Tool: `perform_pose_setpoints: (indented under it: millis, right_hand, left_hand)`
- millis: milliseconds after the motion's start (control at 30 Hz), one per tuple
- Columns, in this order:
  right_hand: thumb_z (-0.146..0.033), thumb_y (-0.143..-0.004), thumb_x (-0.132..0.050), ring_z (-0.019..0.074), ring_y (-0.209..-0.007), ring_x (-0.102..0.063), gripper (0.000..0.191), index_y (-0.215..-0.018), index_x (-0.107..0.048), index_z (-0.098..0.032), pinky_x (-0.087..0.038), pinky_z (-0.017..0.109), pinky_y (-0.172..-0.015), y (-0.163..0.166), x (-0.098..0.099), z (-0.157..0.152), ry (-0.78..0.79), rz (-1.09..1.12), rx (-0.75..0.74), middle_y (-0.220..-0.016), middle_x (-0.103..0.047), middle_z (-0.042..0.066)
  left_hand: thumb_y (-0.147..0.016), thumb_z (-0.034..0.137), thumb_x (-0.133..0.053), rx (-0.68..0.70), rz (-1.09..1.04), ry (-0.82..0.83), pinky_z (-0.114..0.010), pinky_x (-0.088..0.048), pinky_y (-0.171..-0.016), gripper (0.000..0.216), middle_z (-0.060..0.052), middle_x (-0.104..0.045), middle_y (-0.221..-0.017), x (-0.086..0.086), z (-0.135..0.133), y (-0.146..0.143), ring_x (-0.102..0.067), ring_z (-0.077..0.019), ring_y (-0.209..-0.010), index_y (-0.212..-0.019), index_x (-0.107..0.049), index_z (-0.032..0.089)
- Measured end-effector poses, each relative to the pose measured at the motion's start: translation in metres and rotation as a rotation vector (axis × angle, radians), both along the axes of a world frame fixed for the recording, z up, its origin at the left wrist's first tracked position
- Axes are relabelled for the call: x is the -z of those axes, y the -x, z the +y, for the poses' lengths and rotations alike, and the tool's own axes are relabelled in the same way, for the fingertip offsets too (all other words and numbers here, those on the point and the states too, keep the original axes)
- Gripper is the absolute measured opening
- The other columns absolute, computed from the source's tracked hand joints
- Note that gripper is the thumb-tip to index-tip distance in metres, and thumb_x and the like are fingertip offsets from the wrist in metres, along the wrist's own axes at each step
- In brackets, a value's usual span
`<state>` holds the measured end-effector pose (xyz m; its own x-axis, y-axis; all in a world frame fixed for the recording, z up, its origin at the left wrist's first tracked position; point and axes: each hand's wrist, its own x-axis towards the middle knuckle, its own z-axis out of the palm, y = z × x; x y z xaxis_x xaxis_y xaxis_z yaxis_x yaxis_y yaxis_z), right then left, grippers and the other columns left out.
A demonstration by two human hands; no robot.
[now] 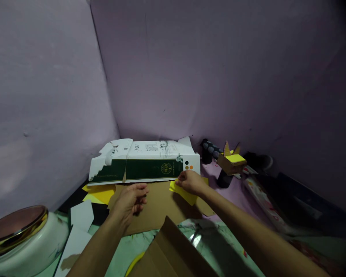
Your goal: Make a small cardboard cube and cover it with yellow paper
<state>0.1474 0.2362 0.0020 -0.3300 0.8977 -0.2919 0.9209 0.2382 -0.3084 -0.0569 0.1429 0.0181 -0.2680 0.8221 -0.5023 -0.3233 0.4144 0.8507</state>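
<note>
My right hand (191,181) is closed on a yellow paper piece (182,192), pinching its far edge just in front of a long white and green carton (144,162) lying on its side. My left hand (132,199) rests on a flat brown cardboard sheet (158,206), fingers curled loosely under; whether it holds anything I cannot make out. More yellow paper (101,193) lies to the left, partly under the carton and the cardboard.
A white bowl with a gold rim (20,238) sits at the near left. White paper pieces (80,217) lie beside it. A folded cardboard piece (170,254) rises in front. At right are a small cardboard model with a yellow top (232,161), dark bottles (209,152) and a wrapped roll (262,200).
</note>
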Motion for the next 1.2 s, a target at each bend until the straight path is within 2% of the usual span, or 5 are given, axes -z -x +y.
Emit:
perform_pose_setpoints:
  millis: [267,467,667,900,1200]
  right_hand:
    - [-0.031,-0.091,-0.059,0.0227,-0.102,-0.062,0.029,-0.117,-0.058,-0.018,-0.053,0.043,-0.085,0.007,0.019,-0.001,0.081,0.063,0.179,-0.120,-0.061,0.008]
    - [-0.029,-0.092,-0.059,0.0136,-0.073,-0.063,0.019,-0.103,-0.061,-0.014,-0.054,0.029,-0.063,0.013,-0.022,-0.007,0.291,0.347,0.203,-0.094,-0.065,0.003]
    - [-0.026,-0.081,-0.065,0.0038,-0.040,-0.035,0.018,-0.073,-0.051,-0.018,-0.032,0.016,-0.042,0.067,-0.065,-0.042,0.442,0.822,0.113,-0.050,-0.043,-0.010]
    - [-0.028,-0.078,-0.064,0.0056,-0.040,-0.034,0.017,-0.068,-0.054,-0.019,-0.036,0.018,-0.042,0.095,-0.077,-0.052,0.423,0.984,0.141,-0.048,-0.038,-0.009]
    - [-0.032,-0.077,-0.059,0.0064,-0.039,-0.033,0.021,-0.065,-0.046,-0.021,-0.034,0.019,-0.041,0.018,-0.056,-0.023,0.135,0.892,0.397,-0.044,-0.035,-0.009]
  left_hand:
    - [-0.070,0.006,-0.060,0.139,0.129,-0.032,-0.015,-0.027,-0.034,0.010,0.001,-0.063,-0.055,0.004,-0.005,-0.004,-0.046,-0.0048,-0.033,-0.078,-0.060,0.013]
    - [-0.065,0.022,-0.074,0.190,0.173,-0.081,-0.015,-0.020,-0.033,0.019,0.006,-0.053,-0.041,0.002,-0.010,-0.010,-0.039,-0.0054,-0.030,-0.078,-0.061,0.016]
    - [-0.065,0.013,-0.075,0.083,0.218,-0.264,-0.018,-0.038,-0.045,0.016,0.003,-0.061,-0.060,-0.015,-0.016,-0.021,-0.051,-0.0075,-0.046,-0.077,-0.064,0.016]
    - [-0.055,-0.001,-0.069,-0.031,0.548,-0.190,-0.025,-0.038,-0.052,0.022,0.000,-0.057,-0.049,-0.051,-0.026,0.062,-0.058,-0.0197,-0.055,-0.052,-0.057,0.018]
    - [-0.052,0.002,-0.069,-0.230,1.087,0.073,-0.037,-0.042,-0.070,0.039,-0.018,-0.063,-0.069,-0.043,-0.033,0.112,-0.056,-0.0460,-0.107,-0.039,-0.039,0.022]
